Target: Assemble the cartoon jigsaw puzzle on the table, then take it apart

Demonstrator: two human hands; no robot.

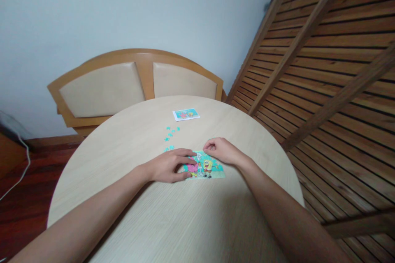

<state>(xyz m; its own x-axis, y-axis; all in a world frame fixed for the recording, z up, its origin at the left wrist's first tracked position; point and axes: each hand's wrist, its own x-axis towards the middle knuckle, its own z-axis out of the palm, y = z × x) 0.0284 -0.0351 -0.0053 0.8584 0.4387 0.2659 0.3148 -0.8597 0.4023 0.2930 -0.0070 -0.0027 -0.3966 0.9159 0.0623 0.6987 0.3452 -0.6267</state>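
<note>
A small cartoon jigsaw puzzle [206, 167], mostly turquoise with pink and yellow figures, lies on the round pale wooden table [173, 222]. My left hand [169, 165] rests on the puzzle's left edge, fingers stretched out flat over it. My right hand [221, 150] sits at the puzzle's top right edge with its fingers curled in, fingertips pressed together; whether they pinch a piece is too small to tell. Several loose turquoise pieces [171, 133] lie scattered on the table just beyond my left hand.
A reference picture card [186, 114] lies near the table's far edge. Behind the table stands a padded wooden headboard [135, 82] against a pale wall. A slatted wooden bed frame [324, 70] leans at the right. A white cable [21, 168] hangs at the left.
</note>
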